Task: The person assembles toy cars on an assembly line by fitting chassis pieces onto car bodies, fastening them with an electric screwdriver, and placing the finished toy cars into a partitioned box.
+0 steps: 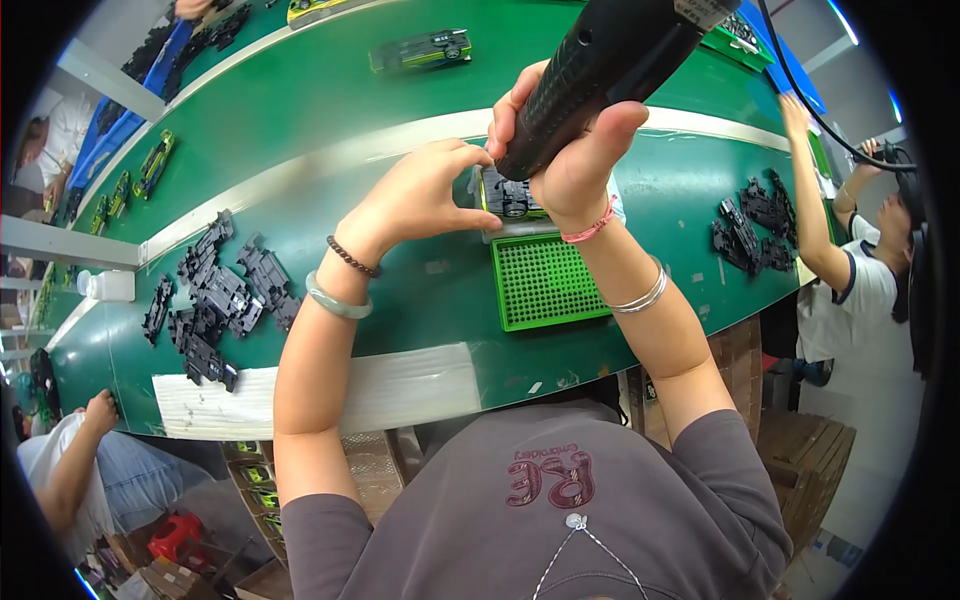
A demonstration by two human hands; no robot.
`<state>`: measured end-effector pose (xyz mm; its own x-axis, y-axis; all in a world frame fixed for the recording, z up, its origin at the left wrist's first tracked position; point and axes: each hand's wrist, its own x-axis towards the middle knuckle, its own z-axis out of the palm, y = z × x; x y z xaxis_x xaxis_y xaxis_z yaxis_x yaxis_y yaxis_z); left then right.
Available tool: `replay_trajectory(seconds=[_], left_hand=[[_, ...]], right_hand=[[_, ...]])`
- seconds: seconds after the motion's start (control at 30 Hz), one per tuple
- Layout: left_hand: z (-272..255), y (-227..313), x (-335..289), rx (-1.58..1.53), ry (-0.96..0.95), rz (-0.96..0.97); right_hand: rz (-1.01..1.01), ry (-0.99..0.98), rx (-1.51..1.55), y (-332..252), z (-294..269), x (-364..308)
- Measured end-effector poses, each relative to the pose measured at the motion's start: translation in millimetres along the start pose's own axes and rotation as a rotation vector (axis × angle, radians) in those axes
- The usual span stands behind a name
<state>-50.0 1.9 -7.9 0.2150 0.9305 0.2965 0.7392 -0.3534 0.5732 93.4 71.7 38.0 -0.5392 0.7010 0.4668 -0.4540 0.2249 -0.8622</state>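
Closest to the lens is the big black electric screwdriver (600, 70), its ribbed barrel filling the top of the head view and its cable running off toward the upper right. The right hand (570, 150) has it in a full fist, fingers wrapped around the barrel and thumb pressed along the side, tip pointing straight down — a grip that looks chosen to keep the bit plumb over the work. Below it sits the small toy car chassis (510, 195), dark with a green edge, resting on a grey fixture at the far end of the green perforated tray (545, 282); the bit itself is hidden behind the fist, so whether it touches a screw can't be told. The left hand (425, 195) comes in from the side, fingers curled with thumb and fingertips pinching against the chassis's left end, apparently steadying it so it can't twist under the driver. Both forearms rise from the lower edge, bracelets on each wrist. To the left on the green conveyor belt (330, 100) lies a heap of black chassis parts (215, 300), within reach of that steadying hand. Farther up the belt a finished green toy car (420, 50) rides along. At right, a co-worker's arm (810, 200) stretches toward another pile of black parts (750, 230); a second co-worker's hand (100, 410) shows at lower left.
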Motion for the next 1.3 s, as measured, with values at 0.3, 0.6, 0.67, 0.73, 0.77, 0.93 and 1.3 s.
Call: replay_trajectory(seconds=[0.3,0.6,0.67,0.73,0.77,0.93,1.3], left_hand=[[-1,0,-1,-0.037,0.01,0.01],[-2,2,-1,-0.07,0.016,0.004],[-3,3,-1,-0.068,0.016,0.0],[-6,7,-1,-0.076,-0.018,-0.04],[-7,7,-1,-0.078,-0.017,-0.043],[-10,9,0,-0.074,-0.036,-0.088],[6,-2,-1,-0.133,0.069,-0.002]], right_hand=[[0.039,-0.014,-0.049,9,3,-2],[-0.08,-0.031,0.115,23,7,0],[-0.044,-0.008,0.086,21,9,-1],[-0.058,-0.024,0.072,23,9,-1],[-0.075,-0.038,0.059,24,9,-1],[-0.074,-0.07,0.017,21,12,0],[-0.127,0.032,0.191,-23,-18,4]])
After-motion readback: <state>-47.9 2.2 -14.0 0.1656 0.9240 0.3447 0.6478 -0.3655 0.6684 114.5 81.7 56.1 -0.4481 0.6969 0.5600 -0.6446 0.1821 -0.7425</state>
